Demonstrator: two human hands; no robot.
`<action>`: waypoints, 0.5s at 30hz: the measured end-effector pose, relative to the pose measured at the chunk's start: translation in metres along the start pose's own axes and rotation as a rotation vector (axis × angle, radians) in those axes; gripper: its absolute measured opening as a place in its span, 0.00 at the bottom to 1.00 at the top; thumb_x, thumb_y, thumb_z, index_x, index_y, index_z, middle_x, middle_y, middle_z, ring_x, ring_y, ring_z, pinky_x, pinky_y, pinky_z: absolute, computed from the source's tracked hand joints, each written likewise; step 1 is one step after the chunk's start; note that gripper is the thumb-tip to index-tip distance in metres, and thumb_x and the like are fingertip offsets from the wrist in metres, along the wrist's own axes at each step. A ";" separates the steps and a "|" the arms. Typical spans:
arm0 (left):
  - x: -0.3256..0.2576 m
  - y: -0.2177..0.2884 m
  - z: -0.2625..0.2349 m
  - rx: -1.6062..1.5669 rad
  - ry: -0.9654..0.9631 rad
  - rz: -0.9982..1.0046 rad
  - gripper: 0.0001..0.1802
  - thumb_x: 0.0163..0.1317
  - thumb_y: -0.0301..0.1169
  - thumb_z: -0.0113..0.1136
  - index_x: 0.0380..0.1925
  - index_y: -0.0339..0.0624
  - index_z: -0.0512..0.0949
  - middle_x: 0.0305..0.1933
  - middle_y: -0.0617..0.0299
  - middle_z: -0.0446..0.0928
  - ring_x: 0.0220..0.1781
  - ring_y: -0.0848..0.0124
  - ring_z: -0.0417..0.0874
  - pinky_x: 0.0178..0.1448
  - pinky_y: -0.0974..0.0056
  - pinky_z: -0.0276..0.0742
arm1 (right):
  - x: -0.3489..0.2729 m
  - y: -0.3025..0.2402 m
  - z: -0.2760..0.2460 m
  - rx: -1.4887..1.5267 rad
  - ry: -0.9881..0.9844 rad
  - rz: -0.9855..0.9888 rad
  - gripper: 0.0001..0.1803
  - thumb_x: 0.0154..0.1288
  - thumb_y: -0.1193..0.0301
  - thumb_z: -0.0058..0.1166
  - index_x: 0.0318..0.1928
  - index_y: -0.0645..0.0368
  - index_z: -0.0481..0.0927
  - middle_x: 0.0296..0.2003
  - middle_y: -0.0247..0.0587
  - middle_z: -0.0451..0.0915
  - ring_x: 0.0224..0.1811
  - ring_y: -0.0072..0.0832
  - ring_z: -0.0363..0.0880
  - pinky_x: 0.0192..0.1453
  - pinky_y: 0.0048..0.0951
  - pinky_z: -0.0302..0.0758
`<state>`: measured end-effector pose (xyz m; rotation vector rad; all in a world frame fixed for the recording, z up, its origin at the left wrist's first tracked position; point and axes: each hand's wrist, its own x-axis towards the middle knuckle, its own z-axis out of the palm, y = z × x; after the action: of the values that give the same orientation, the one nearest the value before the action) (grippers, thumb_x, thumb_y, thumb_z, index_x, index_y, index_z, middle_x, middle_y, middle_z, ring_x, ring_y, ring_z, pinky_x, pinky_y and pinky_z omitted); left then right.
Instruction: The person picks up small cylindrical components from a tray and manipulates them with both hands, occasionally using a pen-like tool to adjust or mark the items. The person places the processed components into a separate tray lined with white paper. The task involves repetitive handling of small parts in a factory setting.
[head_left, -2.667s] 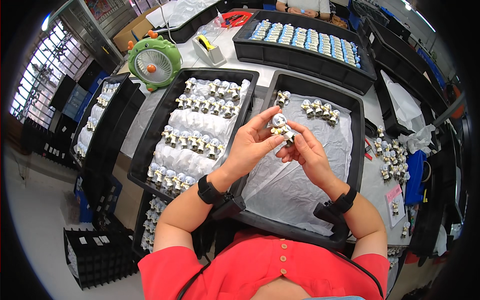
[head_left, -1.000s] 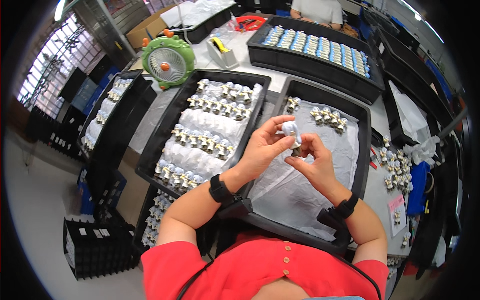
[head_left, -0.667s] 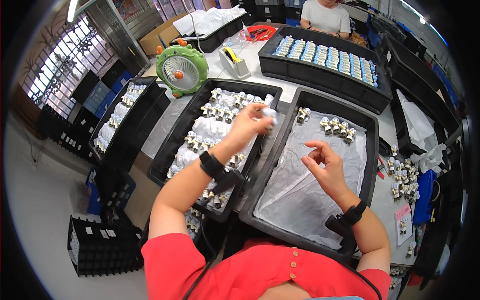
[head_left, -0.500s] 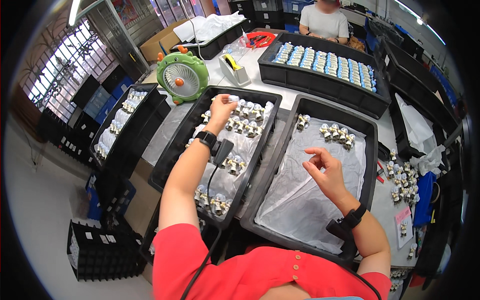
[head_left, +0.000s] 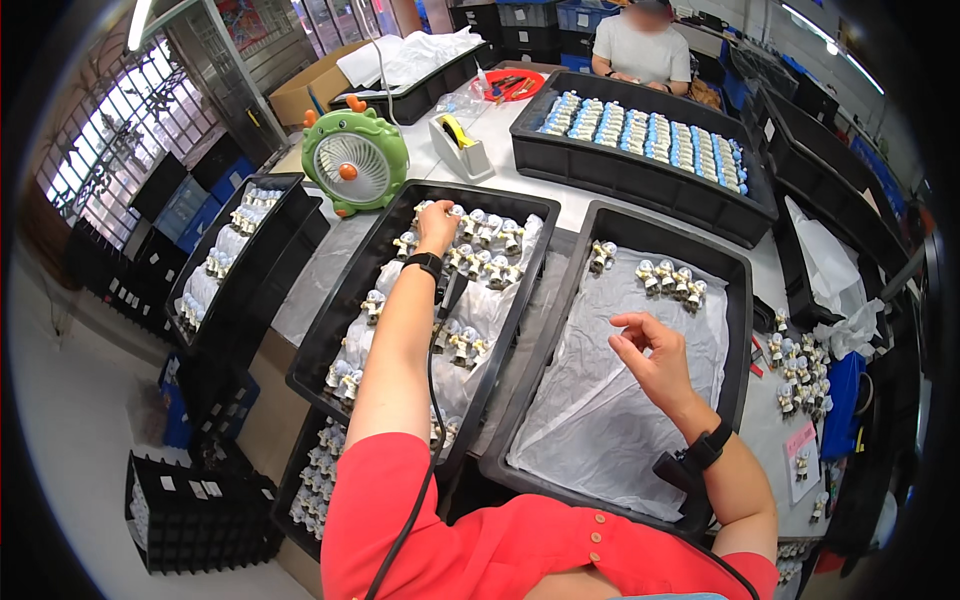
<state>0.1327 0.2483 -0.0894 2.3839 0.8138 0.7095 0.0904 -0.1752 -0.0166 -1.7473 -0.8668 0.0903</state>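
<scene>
Black left tray [head_left: 330, 330] held rows of small white figurines [head_left: 478, 262]; left hand [head_left: 437, 225] reached its far row, grip state unclear. Right hand [head_left: 650, 355] hovered empty, fingers loosely spread. Best set piece upright, in line.

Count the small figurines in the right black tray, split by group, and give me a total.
Lone figurine at the tray's far left: 1
Row of figurines at the far right: 4
Total in the right tray: 5
</scene>
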 end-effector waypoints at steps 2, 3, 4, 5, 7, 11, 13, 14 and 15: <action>0.009 -0.013 0.003 -0.033 -0.074 0.003 0.19 0.48 0.31 0.64 0.43 0.41 0.80 0.44 0.50 0.79 0.47 0.59 0.81 0.54 0.61 0.73 | 0.001 -0.002 0.000 -0.002 0.000 -0.004 0.09 0.56 0.75 0.58 0.39 0.61 0.79 0.22 0.31 0.77 0.23 0.15 0.71 0.28 0.18 0.69; 0.009 -0.007 -0.002 0.022 -0.075 0.018 0.19 0.48 0.31 0.63 0.43 0.41 0.80 0.44 0.50 0.80 0.47 0.58 0.80 0.54 0.61 0.73 | 0.000 0.000 0.001 0.009 -0.006 -0.002 0.09 0.56 0.75 0.58 0.39 0.61 0.79 0.22 0.32 0.77 0.23 0.15 0.72 0.28 0.18 0.69; 0.011 0.000 -0.008 0.075 -0.073 0.036 0.19 0.48 0.31 0.63 0.43 0.42 0.80 0.43 0.50 0.80 0.47 0.58 0.80 0.54 0.60 0.73 | 0.001 0.002 0.002 0.019 -0.011 -0.004 0.09 0.56 0.75 0.58 0.39 0.61 0.79 0.22 0.32 0.77 0.23 0.15 0.72 0.28 0.18 0.69; 0.019 -0.004 -0.009 0.051 0.004 0.064 0.18 0.48 0.31 0.62 0.43 0.42 0.80 0.42 0.50 0.80 0.46 0.58 0.81 0.54 0.60 0.74 | 0.001 0.001 0.003 0.029 -0.015 -0.006 0.09 0.56 0.74 0.58 0.38 0.61 0.80 0.23 0.33 0.77 0.23 0.15 0.72 0.28 0.18 0.69; 0.016 0.033 -0.017 -0.035 0.138 0.084 0.17 0.50 0.30 0.60 0.42 0.42 0.80 0.39 0.50 0.81 0.43 0.58 0.81 0.51 0.60 0.75 | 0.000 -0.001 0.003 0.055 -0.001 0.006 0.08 0.57 0.74 0.58 0.38 0.61 0.80 0.23 0.33 0.77 0.23 0.15 0.72 0.28 0.18 0.69; -0.013 0.130 -0.026 -0.344 -0.117 0.388 0.14 0.53 0.28 0.58 0.42 0.41 0.79 0.35 0.55 0.81 0.38 0.67 0.81 0.44 0.65 0.76 | -0.001 -0.009 0.003 0.090 0.101 -0.049 0.07 0.57 0.75 0.58 0.37 0.61 0.80 0.23 0.33 0.77 0.23 0.15 0.72 0.27 0.18 0.69; -0.040 0.188 -0.017 -0.357 -0.389 0.501 0.13 0.54 0.27 0.58 0.42 0.42 0.79 0.36 0.58 0.80 0.37 0.72 0.80 0.43 0.67 0.75 | -0.002 -0.010 0.000 0.096 0.182 -0.091 0.06 0.56 0.76 0.58 0.36 0.60 0.80 0.23 0.33 0.77 0.23 0.15 0.72 0.27 0.18 0.69; -0.053 0.209 -0.008 -0.318 -0.497 0.572 0.13 0.54 0.28 0.58 0.41 0.42 0.80 0.35 0.58 0.80 0.36 0.74 0.80 0.42 0.67 0.75 | -0.002 -0.010 -0.002 0.100 0.223 -0.115 0.06 0.56 0.76 0.58 0.36 0.60 0.80 0.23 0.32 0.77 0.23 0.15 0.71 0.27 0.18 0.68; -0.065 0.226 0.004 -0.214 -0.582 0.615 0.13 0.54 0.28 0.59 0.41 0.43 0.80 0.34 0.57 0.80 0.37 0.73 0.80 0.42 0.67 0.76 | -0.002 -0.010 -0.004 0.107 0.259 -0.141 0.06 0.56 0.76 0.58 0.36 0.60 0.80 0.23 0.32 0.77 0.22 0.15 0.71 0.27 0.18 0.68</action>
<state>0.1799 0.0490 0.0270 2.4386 -0.2350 0.2554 0.0861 -0.1787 -0.0072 -1.5529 -0.7768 -0.1772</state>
